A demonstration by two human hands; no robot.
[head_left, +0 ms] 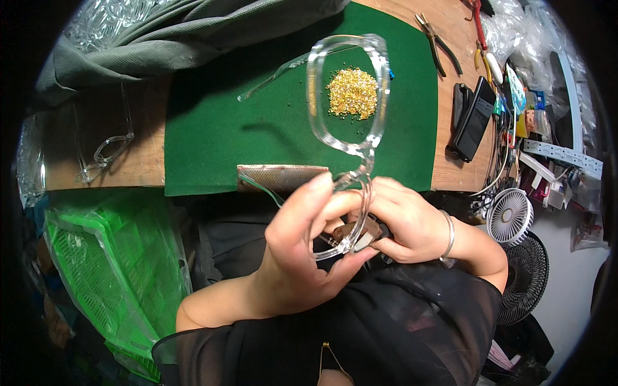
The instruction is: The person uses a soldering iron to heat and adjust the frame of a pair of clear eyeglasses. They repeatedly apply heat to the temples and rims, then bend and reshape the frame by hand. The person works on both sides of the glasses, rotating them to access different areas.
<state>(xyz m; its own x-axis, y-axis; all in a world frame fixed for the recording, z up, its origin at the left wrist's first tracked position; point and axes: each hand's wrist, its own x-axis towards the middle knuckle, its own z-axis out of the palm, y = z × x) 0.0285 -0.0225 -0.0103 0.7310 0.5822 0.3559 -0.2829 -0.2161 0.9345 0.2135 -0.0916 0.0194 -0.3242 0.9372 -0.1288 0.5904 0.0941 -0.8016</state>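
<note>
A pair of clear plastic eyeglasses (pixel 313 91) is held up on edge in front of me, one rim above the other. My left hand (pixel 294 260) grips the lower rim between thumb and fingers. Close against that rim, my right hand (pixel 408 219) holds a small tool with a brown wrapped part (pixel 359 229); its working end is mostly hidden by fingers and rim. One clear temple arm reaches out over the green mat (pixel 212 154). Behind the upper rim lies a heap of tiny gold-coloured metal parts (pixel 352 94).
A mesh-textured strip (pixel 285 176) sits at the bench's front edge. To the right are pliers (pixel 437 46), a black phone (pixel 474 120) and a white fan (pixel 509 217). Grey cloth (pixel 193 48) and more clear eyeglasses (pixel 113 140) lie left, above a green crate (pixel 111 270).
</note>
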